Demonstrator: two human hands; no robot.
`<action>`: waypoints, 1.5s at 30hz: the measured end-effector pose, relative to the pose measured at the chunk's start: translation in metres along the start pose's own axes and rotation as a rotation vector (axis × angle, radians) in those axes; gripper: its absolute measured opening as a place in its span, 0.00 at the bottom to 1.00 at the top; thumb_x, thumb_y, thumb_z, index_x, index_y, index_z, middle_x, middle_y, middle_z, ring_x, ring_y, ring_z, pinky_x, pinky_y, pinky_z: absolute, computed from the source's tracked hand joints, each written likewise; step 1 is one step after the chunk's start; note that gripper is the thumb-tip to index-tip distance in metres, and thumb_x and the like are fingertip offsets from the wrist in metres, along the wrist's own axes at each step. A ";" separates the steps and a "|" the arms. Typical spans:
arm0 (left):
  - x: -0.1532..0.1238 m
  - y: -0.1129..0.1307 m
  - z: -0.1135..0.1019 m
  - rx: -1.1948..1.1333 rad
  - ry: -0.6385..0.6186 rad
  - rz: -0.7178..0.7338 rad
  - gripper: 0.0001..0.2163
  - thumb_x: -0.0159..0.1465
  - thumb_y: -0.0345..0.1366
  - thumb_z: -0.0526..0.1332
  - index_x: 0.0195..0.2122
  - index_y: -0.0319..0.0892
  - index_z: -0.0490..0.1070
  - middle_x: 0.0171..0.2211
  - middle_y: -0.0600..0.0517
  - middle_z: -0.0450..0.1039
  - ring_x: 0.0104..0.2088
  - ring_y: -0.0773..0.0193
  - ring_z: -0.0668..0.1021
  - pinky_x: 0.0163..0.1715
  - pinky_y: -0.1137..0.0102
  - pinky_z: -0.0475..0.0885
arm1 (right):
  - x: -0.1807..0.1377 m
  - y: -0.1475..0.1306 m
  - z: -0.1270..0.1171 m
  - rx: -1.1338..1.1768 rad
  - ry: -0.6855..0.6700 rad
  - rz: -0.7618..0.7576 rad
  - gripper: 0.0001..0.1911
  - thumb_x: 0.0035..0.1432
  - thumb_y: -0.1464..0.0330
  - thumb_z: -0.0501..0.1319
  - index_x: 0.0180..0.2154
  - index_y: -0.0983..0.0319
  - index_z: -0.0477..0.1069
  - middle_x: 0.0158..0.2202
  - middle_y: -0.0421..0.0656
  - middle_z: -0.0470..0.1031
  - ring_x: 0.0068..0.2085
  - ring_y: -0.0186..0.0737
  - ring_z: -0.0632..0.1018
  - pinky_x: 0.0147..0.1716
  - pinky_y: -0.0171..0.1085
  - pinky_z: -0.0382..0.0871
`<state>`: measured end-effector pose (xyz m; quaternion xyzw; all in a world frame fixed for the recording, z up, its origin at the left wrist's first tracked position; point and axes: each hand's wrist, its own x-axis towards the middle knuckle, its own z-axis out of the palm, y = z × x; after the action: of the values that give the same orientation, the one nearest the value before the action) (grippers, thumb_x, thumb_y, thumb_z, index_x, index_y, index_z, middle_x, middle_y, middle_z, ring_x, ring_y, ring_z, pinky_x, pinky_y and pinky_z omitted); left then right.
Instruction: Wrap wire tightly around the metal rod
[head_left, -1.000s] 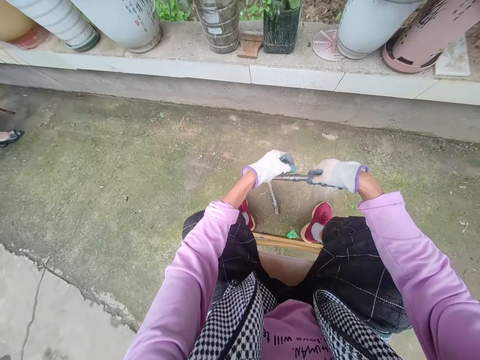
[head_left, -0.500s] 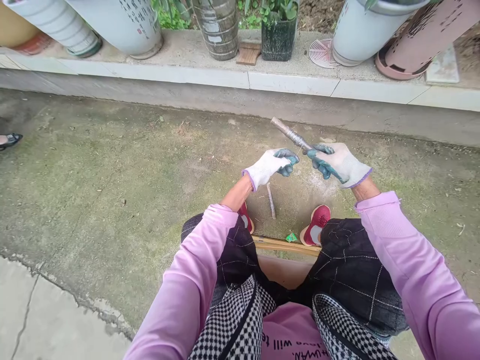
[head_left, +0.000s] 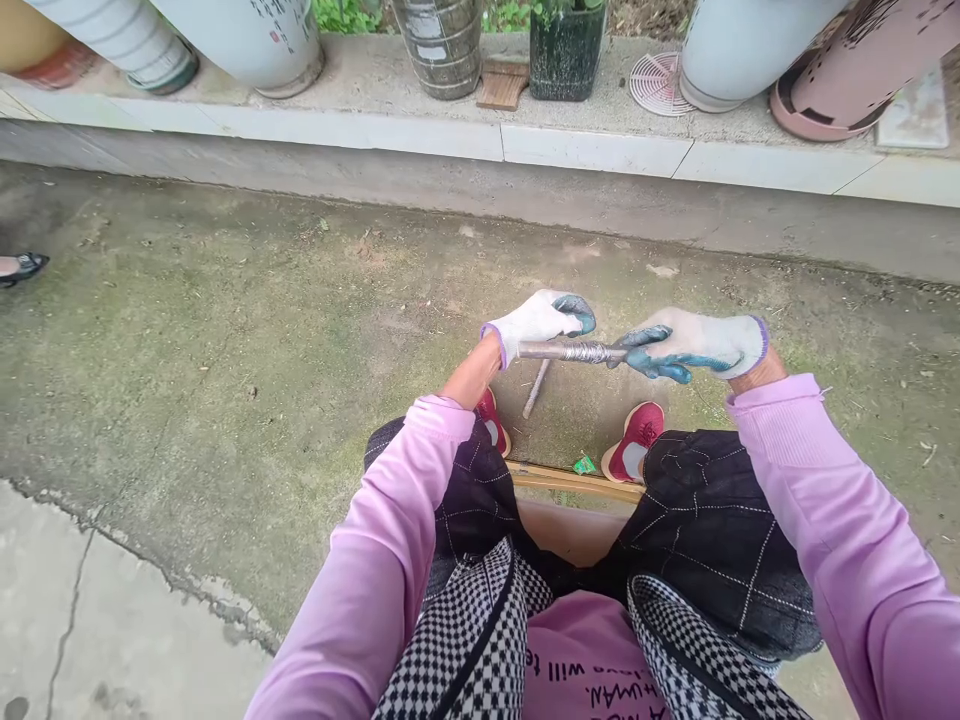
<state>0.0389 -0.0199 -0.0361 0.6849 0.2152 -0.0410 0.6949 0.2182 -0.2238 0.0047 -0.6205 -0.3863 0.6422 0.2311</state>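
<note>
Above concrete, the right hand holds a wire-wound rod.

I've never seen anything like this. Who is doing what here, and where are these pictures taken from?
There's no machine: every picture comes from a camera worn on the head of a person, looking forward and down. The gloved right hand holds a wire-wound rod. The gloved left hand curls beside it; whether that hand grips anything is unclear. Below is a second rod, hanging or lying, I can't tell. A green scrap lies near a red shoe. Flowerpots stand on the ledge ahead.
</note>
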 end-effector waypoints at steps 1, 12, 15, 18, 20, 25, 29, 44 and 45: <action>-0.002 0.001 -0.001 0.035 -0.003 -0.001 0.03 0.55 0.27 0.70 0.31 0.39 0.81 0.32 0.55 0.81 0.37 0.65 0.79 0.47 0.69 0.75 | 0.002 0.002 0.000 -0.069 -0.009 0.034 0.29 0.54 0.45 0.80 0.46 0.62 0.90 0.25 0.39 0.76 0.21 0.35 0.71 0.18 0.35 0.64; -0.004 0.004 0.017 -0.003 0.182 -0.082 0.10 0.60 0.21 0.71 0.28 0.42 0.77 0.24 0.56 0.73 0.27 0.69 0.73 0.33 0.70 0.70 | 0.029 0.002 -0.001 -0.685 0.596 0.212 0.14 0.72 0.59 0.66 0.38 0.61 0.83 0.30 0.45 0.80 0.31 0.42 0.76 0.31 0.39 0.64; -0.003 0.008 0.016 -0.155 0.197 -0.109 0.09 0.64 0.21 0.70 0.30 0.40 0.76 0.24 0.58 0.72 0.25 0.72 0.71 0.32 0.72 0.69 | 0.025 0.000 0.002 -0.368 0.670 0.142 0.15 0.70 0.55 0.68 0.36 0.59 0.80 0.26 0.41 0.75 0.26 0.38 0.73 0.25 0.36 0.64; -0.001 0.008 0.015 -0.261 0.177 -0.140 0.06 0.66 0.22 0.70 0.35 0.38 0.78 0.25 0.58 0.74 0.24 0.73 0.74 0.34 0.72 0.73 | 0.023 -0.005 0.008 -0.037 0.712 0.040 0.19 0.64 0.51 0.75 0.36 0.60 0.79 0.25 0.39 0.73 0.22 0.35 0.69 0.20 0.34 0.64; 0.002 0.005 0.015 -0.301 0.159 -0.165 0.05 0.67 0.23 0.71 0.36 0.38 0.78 0.26 0.56 0.77 0.25 0.72 0.77 0.37 0.70 0.76 | 0.021 -0.009 0.011 0.131 0.714 -0.049 0.23 0.58 0.49 0.79 0.37 0.60 0.80 0.24 0.39 0.73 0.21 0.33 0.68 0.17 0.34 0.64; 0.009 -0.005 0.015 -0.309 0.131 -0.198 0.06 0.66 0.23 0.71 0.36 0.39 0.78 0.24 0.57 0.77 0.25 0.71 0.77 0.38 0.70 0.77 | 0.005 -0.015 0.012 0.343 0.514 -0.256 0.29 0.55 0.46 0.82 0.44 0.64 0.84 0.24 0.38 0.72 0.19 0.31 0.65 0.15 0.34 0.59; 0.011 -0.009 0.007 -0.270 0.103 -0.124 0.07 0.63 0.22 0.71 0.32 0.39 0.77 0.25 0.56 0.76 0.26 0.72 0.75 0.34 0.73 0.72 | -0.004 -0.010 0.007 0.232 0.218 -0.138 0.31 0.53 0.48 0.84 0.45 0.66 0.88 0.24 0.40 0.75 0.19 0.34 0.69 0.15 0.36 0.62; -0.002 0.002 0.021 -0.114 0.173 -0.166 0.08 0.67 0.21 0.68 0.31 0.39 0.78 0.23 0.57 0.74 0.24 0.72 0.73 0.30 0.74 0.70 | 0.028 0.001 -0.005 -0.677 0.621 0.192 0.13 0.68 0.58 0.67 0.35 0.58 0.81 0.29 0.45 0.79 0.33 0.45 0.77 0.32 0.40 0.64; -0.001 0.004 0.021 -0.151 0.170 -0.176 0.08 0.68 0.21 0.69 0.32 0.38 0.78 0.23 0.56 0.75 0.24 0.72 0.74 0.30 0.74 0.72 | 0.027 0.001 -0.004 -0.612 0.654 0.172 0.14 0.68 0.57 0.68 0.34 0.58 0.80 0.29 0.45 0.78 0.32 0.44 0.77 0.32 0.40 0.64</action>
<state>0.0440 -0.0404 -0.0327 0.6103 0.3348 -0.0273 0.7174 0.2193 -0.2020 -0.0123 -0.8602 -0.4121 0.2858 0.0926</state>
